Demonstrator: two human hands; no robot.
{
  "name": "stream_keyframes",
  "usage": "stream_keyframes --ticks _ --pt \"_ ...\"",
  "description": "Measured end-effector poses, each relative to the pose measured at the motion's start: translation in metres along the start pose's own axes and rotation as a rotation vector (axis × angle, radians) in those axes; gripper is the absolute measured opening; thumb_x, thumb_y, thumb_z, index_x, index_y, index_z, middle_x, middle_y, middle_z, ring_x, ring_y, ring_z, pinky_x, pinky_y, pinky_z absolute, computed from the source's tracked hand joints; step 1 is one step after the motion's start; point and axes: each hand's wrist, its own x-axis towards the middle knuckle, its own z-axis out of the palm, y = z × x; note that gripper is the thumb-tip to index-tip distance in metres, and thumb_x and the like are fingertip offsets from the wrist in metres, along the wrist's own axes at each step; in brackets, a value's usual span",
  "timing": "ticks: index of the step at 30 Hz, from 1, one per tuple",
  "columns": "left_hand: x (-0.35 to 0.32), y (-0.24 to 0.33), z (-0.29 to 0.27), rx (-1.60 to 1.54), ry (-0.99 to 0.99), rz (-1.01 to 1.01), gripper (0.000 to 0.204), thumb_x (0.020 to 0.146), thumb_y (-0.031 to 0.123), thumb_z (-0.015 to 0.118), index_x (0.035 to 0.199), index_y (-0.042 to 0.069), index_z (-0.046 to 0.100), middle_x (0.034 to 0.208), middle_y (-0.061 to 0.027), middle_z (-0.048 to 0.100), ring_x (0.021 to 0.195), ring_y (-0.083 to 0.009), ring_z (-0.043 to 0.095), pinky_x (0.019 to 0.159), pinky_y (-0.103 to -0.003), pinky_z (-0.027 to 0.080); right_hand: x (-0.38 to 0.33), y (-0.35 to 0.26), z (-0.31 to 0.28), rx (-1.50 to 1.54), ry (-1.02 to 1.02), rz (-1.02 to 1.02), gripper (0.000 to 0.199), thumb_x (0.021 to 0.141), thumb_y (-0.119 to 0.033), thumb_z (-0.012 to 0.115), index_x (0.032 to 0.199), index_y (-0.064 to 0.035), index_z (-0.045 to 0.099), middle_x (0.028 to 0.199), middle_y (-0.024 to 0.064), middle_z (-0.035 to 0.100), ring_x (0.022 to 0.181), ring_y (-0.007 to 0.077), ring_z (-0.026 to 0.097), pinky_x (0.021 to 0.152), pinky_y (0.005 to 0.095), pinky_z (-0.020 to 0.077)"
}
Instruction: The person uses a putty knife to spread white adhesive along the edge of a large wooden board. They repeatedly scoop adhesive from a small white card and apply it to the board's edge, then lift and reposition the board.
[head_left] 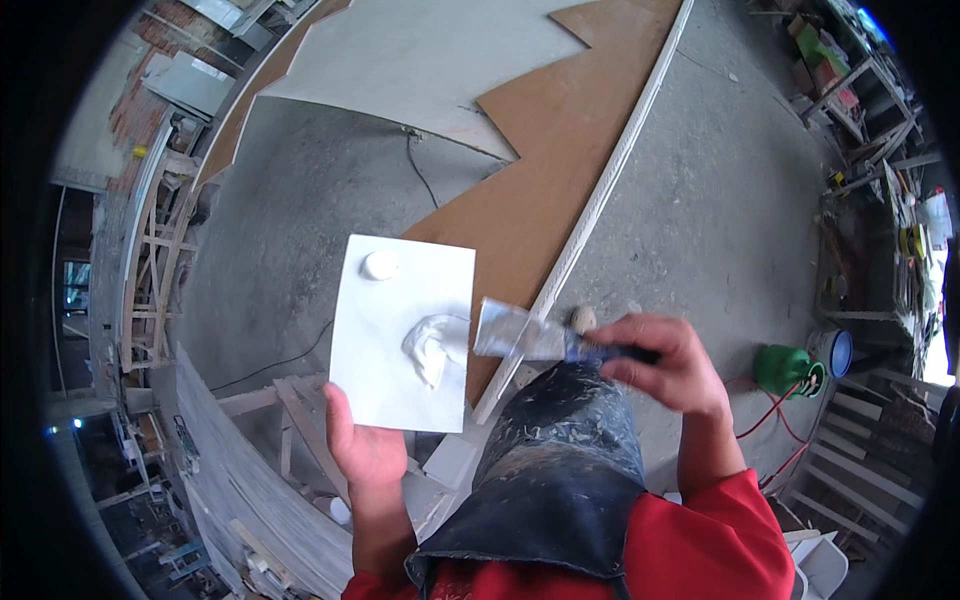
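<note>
My left hand (358,446) grips the near edge of a flat white board (385,350) and holds it level in front of me. On the board lie a smeared lump of white filler (432,345) and a small round blob of filler (380,265) near its far edge. My right hand (668,362) holds a putty knife (525,335) by its dark handle. The metal blade points left, with its edge touching the smeared lump.
Below is a grey concrete floor with a large brown panel (560,150) partly coated white, a long white strip (600,190), and a black cable (420,175). A green can (785,368) and a bucket (832,350) stand right. Wooden frames stand left, shelves right.
</note>
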Motion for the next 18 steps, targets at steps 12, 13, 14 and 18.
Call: stream_keyframes --ticks 12,13,14,18 --pt "0.004 0.001 0.004 0.044 0.000 0.043 0.063 0.103 0.049 0.046 0.147 0.004 0.044 0.146 -0.0073 0.051 0.134 -0.0249 0.047 0.111 -0.042 0.036 0.004 -0.031 0.012 -0.375 -0.025 -0.005 0.028 0.080 -0.005 0.072 0.108 -0.0065 0.073 0.089 0.0127 0.068 0.076 0.0302 0.067 0.067 0.0372 0.0538" --pt "0.007 0.004 0.004 0.023 0.034 0.015 0.063 0.103 0.049 0.046 0.147 0.004 0.044 0.146 -0.0070 0.051 0.134 -0.0251 0.047 0.111 -0.043 0.035 0.003 -0.029 0.008 -0.430 -0.032 0.025 0.027 0.080 -0.006 0.072 0.107 -0.0070 0.074 0.089 0.0128 0.068 0.076 0.0300 0.067 0.068 0.0373 0.0539" --pt "0.008 0.009 0.003 -0.030 0.063 -0.008 0.064 0.103 0.050 0.046 0.148 0.004 0.042 0.148 -0.0067 0.049 0.135 -0.0257 0.046 0.112 -0.043 0.034 0.000 -0.017 0.009 -0.423 0.056 0.080 0.025 0.081 -0.009 0.072 0.106 -0.0079 0.074 0.089 0.0142 0.068 0.076 0.0299 0.067 0.068 0.0374 0.0534" --pt "0.021 0.013 -0.005 -0.064 0.023 0.001 0.067 0.104 0.049 0.044 0.152 0.004 0.035 0.154 -0.0082 0.041 0.139 -0.0275 0.040 0.115 -0.045 0.031 -0.013 0.039 0.002 0.220 0.508 0.500 0.029 0.091 -0.014 0.067 0.117 -0.0023 0.069 0.089 0.0056 0.071 0.066 0.0130 0.063 0.059 0.0273 0.0481"
